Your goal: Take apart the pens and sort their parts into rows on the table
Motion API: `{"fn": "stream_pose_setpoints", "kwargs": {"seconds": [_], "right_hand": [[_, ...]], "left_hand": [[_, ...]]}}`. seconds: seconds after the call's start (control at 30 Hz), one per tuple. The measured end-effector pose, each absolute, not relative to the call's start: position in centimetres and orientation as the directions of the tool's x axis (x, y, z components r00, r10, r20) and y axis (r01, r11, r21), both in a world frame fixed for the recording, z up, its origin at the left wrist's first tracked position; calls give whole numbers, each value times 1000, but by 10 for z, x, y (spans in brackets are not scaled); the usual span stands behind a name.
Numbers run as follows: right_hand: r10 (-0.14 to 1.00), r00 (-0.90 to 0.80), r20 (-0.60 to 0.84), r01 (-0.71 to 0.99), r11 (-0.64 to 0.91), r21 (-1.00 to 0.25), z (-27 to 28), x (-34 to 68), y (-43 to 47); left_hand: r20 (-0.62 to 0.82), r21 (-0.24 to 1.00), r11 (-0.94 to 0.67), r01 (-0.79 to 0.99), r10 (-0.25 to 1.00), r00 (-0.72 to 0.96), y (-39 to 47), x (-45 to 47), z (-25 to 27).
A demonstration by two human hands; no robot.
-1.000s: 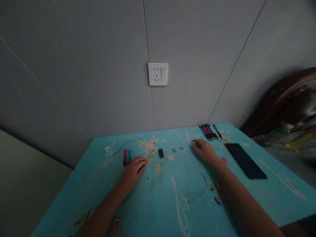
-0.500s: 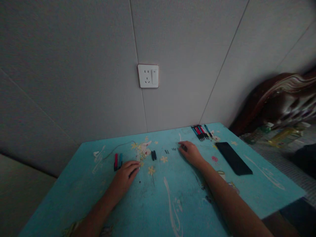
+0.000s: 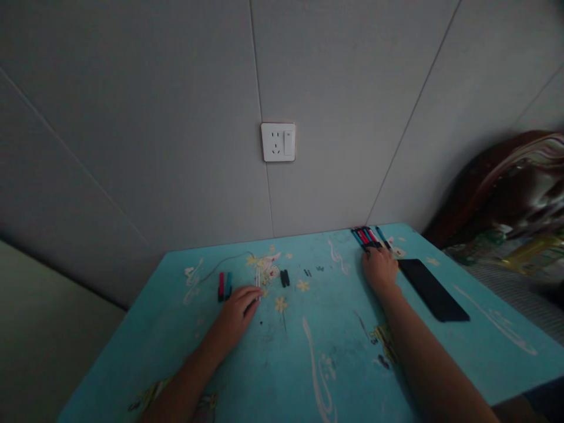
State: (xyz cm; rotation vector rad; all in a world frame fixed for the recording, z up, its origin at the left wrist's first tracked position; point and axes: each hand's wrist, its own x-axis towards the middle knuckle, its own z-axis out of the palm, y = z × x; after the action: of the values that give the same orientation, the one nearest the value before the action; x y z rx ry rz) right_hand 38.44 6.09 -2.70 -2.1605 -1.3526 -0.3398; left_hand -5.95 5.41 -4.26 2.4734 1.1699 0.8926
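My left hand (image 3: 241, 302) rests on the table with its fingers closed on the lower ends of thin white sticks that look like pen refills (image 3: 258, 275). Just left of it lie a red pen barrel (image 3: 221, 284) and a blue pen barrel (image 3: 228, 284), each with a black end. My right hand (image 3: 380, 269) is at the near ends of a row of pens (image 3: 366, 235) by the wall; its fingertips are partly hidden and dark. Two short black pieces (image 3: 285, 278) lie between the hands, with small dark bits (image 3: 307, 272) to their right.
The table has a light blue, flower-patterned top (image 3: 282, 364). A flat black rectangular thing (image 3: 434, 289) lies right of my right hand. Behind the table is a grey wall with a white socket and switch plate (image 3: 279, 142). Bottles (image 3: 484, 244) stand off to the right.
My right hand has moved right and away from me, from beside the small dark bits to the row of pens. My left hand stays at the white sticks. The view has shifted slightly.
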Motion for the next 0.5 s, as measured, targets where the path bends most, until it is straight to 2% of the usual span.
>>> {"fn": "stream_pose_setpoints", "kwargs": {"seconds": [0.17, 0.3, 0.5], "right_hand": [[772, 468, 430, 881, -367, -300, -30, 388, 66], [770, 461, 441, 887, -386, -252, -33, 389, 67], [710, 476, 518, 878, -348, -329, -24, 390, 68]], "left_hand": [[416, 484, -633, 604, 774, 478, 49, -56, -36], [412, 505, -622, 598, 783, 467, 47, -55, -34], [428, 543, -615, 572, 789, 441, 46, -54, -30]]}}
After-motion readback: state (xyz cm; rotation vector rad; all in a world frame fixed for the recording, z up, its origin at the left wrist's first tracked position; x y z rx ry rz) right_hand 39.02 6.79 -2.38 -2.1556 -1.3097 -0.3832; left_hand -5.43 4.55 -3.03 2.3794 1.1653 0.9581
